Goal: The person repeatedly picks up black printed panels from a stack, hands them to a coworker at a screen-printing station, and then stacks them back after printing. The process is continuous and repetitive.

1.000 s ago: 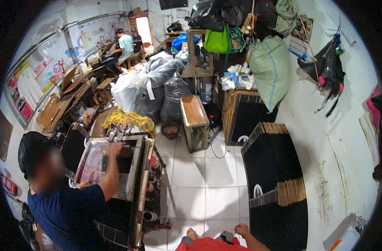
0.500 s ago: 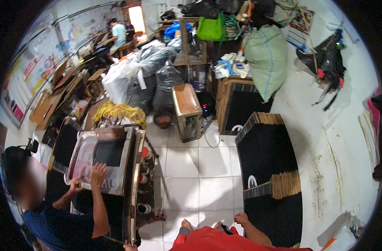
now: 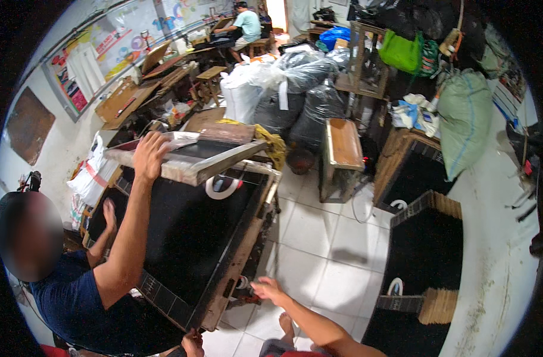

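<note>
My left hand (image 3: 192,343) is at the near corner of a black sheet (image 3: 194,220) with pale printed bands and a white oval print, its fingers closed on the corner. The sheet lies on a wooden table (image 3: 230,282). My right hand (image 3: 268,290) hangs beyond the table's right edge, fingers stretched out and holding nothing. A co-worker in a dark blue shirt (image 3: 69,297) stands at left and has one raised hand (image 3: 151,156) on a screen-printing frame (image 3: 206,166), tilted up above the sheet. That person's other hand (image 3: 109,219) is open over the sheet's left side.
Stacks of black printed sheets (image 3: 429,238) stand along the right wall. Behind are a wooden box stand (image 3: 342,152), stuffed plastic bags (image 3: 280,107) and a green sack (image 3: 465,125). Containers sit under the table's right side. Another person (image 3: 246,27) works at the back.
The screen frame has gone from lying flat to tilted up, baring the sheet. My view has turned left. My right hand has reached left toward the table, its fingers opening out.
</note>
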A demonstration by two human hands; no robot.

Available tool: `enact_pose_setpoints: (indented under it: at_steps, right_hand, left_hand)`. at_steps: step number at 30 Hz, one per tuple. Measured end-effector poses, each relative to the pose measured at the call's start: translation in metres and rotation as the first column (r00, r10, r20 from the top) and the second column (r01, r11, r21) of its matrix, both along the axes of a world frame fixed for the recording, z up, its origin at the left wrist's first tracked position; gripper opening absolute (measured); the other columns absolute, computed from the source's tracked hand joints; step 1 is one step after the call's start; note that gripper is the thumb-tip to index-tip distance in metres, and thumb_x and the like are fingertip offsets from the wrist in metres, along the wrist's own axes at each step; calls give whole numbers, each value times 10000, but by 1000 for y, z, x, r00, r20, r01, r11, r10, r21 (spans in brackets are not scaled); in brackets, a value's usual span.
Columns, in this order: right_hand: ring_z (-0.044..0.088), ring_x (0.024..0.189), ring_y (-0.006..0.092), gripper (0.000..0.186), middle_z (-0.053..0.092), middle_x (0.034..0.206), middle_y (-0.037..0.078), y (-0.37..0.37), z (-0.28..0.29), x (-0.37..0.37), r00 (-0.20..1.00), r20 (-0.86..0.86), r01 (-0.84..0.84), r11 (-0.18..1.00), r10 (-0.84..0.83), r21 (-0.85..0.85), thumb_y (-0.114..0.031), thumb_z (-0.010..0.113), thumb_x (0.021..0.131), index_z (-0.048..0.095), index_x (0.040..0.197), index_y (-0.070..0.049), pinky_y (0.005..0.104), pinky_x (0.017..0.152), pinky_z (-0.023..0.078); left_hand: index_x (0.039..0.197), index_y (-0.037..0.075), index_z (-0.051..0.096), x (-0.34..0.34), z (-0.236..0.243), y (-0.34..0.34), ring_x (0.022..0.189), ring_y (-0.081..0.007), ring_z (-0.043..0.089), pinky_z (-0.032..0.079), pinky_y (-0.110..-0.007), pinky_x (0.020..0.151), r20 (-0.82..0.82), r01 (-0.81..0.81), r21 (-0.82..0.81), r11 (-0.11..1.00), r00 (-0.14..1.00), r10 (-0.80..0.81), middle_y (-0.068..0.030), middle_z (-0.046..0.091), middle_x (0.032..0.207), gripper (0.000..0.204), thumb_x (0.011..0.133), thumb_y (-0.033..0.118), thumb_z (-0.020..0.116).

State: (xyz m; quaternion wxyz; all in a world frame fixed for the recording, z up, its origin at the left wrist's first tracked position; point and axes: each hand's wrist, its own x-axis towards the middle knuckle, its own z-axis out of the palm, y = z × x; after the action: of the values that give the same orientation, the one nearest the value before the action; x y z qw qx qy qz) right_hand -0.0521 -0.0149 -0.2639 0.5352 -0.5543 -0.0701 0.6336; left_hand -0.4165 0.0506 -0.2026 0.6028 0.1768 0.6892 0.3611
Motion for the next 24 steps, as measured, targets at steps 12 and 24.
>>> enact_pose_setpoints:
  at_steps: [12, 24]
  right_hand:
    - [568, 870, 232, 266, 591, 892, 74, 126, 17, 7, 812, -564, 355, 893, -148, 278, 23, 647, 686, 576, 937, -29, 403, 841, 449]
    - [553, 629, 151, 283, 519, 711, -10, -216, 151, 34, 753, -445, 639, 701, -485, 316, 54, 605, 624, 539, 833, -125, 325, 644, 484]
  left_hand:
    - [744, 51, 532, -6, 51, -18, 496, -151, 492, 377, -282, 462, -293, 258, 130, 957, 932, -212, -51, 551, 647, 325, 807, 353, 634]
    - [870, -15, 577, 84, 150, 19, 729, -118, 492, 422, -264, 681, -658, 628, 637, 447, 745, -109, -40, 550, 783, 231, 778, 172, 677]
